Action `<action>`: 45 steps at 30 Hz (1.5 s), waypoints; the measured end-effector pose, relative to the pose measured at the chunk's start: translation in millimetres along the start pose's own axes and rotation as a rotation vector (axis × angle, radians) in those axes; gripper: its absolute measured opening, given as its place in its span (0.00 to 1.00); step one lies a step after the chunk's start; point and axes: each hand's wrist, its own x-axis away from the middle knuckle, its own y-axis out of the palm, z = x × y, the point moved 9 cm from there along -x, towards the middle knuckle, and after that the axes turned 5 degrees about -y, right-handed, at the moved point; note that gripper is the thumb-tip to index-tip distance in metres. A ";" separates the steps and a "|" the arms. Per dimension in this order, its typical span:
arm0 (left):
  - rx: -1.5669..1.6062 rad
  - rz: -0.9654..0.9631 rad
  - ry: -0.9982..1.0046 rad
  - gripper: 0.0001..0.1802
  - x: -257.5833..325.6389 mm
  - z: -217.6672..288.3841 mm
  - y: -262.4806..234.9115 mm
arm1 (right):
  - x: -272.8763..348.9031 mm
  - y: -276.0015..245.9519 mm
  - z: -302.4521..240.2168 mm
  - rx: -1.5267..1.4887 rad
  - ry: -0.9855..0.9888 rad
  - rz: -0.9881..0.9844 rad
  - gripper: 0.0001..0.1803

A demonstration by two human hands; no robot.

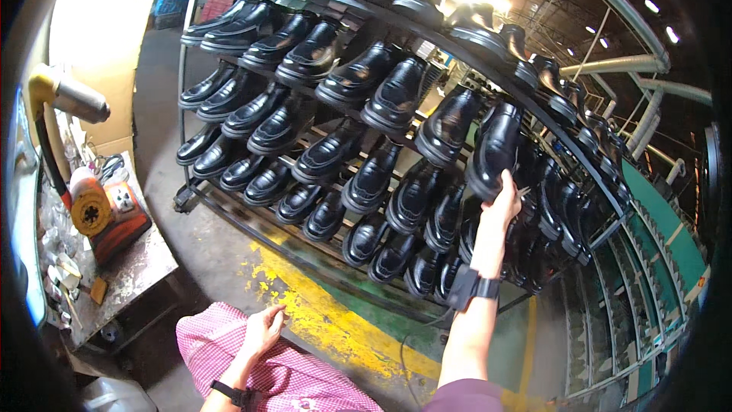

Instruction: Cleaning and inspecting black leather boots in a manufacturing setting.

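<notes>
My right hand (pixel 499 210) reaches up to the rack, closed, its fingertips against the toe of a glossy black shoe (pixel 494 151). A thin, shiny sliver juts out beside those fingers; what it belongs to I cannot make out. Around that hand, more black shoes (pixel 450 126) stand close together with toes facing me. My left hand (pixel 264 329) is low in front of my body, fingers curled together, above pink checked cloth (pixel 221 343). Anything inside its fingers is too small or hidden to see. Dark bands circle both wrists.
A metal rack (pixel 252 240) with several tiers of black shoes spans the view. At left, a worn table (pixel 141 271) bears an orange-and-black device (pixel 107 214) and small clutter. Green-and-grey slatted racking (pixel 648 259) curves along the right. Yellow paint (pixel 328 317) marks the floor.
</notes>
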 end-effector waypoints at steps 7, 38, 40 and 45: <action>-0.007 0.070 0.087 0.16 19.1 21.2 -24.1 | 40.1 20.2 -21.0 0.499 -0.398 -0.058 0.26; -0.003 0.062 0.151 0.18 18.1 -5.0 -17.8 | 183.1 3.6 20.0 0.257 -0.411 -0.205 0.22; -0.033 0.033 0.169 0.18 17.9 3.5 -11.0 | 221.0 15.5 10.4 1.047 -0.762 -0.536 0.24; -0.104 0.046 0.208 0.18 19.5 17.1 -10.0 | 223.6 -31.5 52.2 -0.452 -0.447 -0.358 0.26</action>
